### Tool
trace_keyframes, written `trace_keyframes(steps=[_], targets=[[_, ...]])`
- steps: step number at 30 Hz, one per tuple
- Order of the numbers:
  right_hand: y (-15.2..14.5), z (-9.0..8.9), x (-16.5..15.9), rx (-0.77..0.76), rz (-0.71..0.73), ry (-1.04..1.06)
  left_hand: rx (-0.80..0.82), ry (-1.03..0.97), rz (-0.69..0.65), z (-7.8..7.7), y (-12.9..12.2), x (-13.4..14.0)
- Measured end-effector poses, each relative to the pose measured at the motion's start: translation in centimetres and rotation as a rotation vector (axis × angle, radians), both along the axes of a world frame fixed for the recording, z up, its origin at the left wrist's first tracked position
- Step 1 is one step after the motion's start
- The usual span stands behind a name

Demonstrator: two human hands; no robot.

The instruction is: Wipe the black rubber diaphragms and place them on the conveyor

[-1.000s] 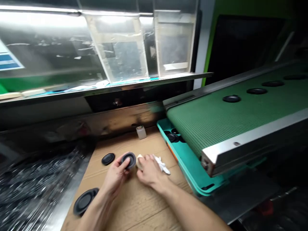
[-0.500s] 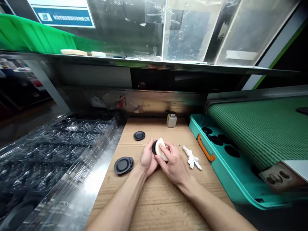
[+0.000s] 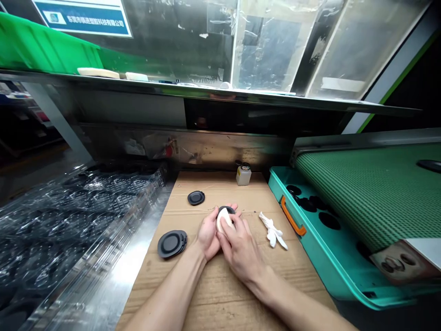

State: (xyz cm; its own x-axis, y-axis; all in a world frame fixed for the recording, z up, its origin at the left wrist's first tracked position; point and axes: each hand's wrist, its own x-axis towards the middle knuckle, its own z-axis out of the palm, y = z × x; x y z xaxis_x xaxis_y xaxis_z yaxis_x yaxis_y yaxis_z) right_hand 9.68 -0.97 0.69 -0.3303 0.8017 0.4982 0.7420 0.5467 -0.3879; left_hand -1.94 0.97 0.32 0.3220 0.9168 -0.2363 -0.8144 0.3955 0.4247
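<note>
My left hand cradles a round black plastic part, of which only the far rim shows. Pressed against its face is a cream-white pad, held in the curled fingers of my right hand. Both hands meet over the middle of the cardboard sheet. To their left lies a larger round black part, and farther back a smaller one. A crumpled white glove rests on the cardboard to the right of my right hand.
A small bottle with a dark cap stands at the back. On the right are a teal bin holding black discs and a green conveyor belt. Clear trays of black parts fill the left. A metal shelf crosses above.
The white pad has slid lower and nearer me across the black part, whose far rim now shows more. The part looks tilted flatter. The whole view has also shifted slightly.
</note>
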Motion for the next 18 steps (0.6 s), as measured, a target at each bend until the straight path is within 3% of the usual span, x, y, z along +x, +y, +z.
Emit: trace_keyframes(steps=[4,8,11,14,18], targets=[[-0.2,-0.1,-0.1,-0.019,-0.101,0.008,0.012,0.009,-0.001,0.0,0.1,-0.2],[-0.6,-0.2,-0.1,-0.019,-0.010,-0.043,0.010,0.029,-0.007,-0.1,0.3,-0.4],[-0.8,-0.3,-0.1,-0.004,-0.112,-0.048,0.017,0.053,0.006,-0.2,0.3,-0.5],[-0.4,-0.4,0.3,0.012,-0.007,-0.086,0.005,0.049,-0.014,-0.3,0.4,-0.5],[1.4,0.0,2.0,0.057,-0.140,0.029,0.021,0.038,0.041,-0.4,0.4,-0.4]])
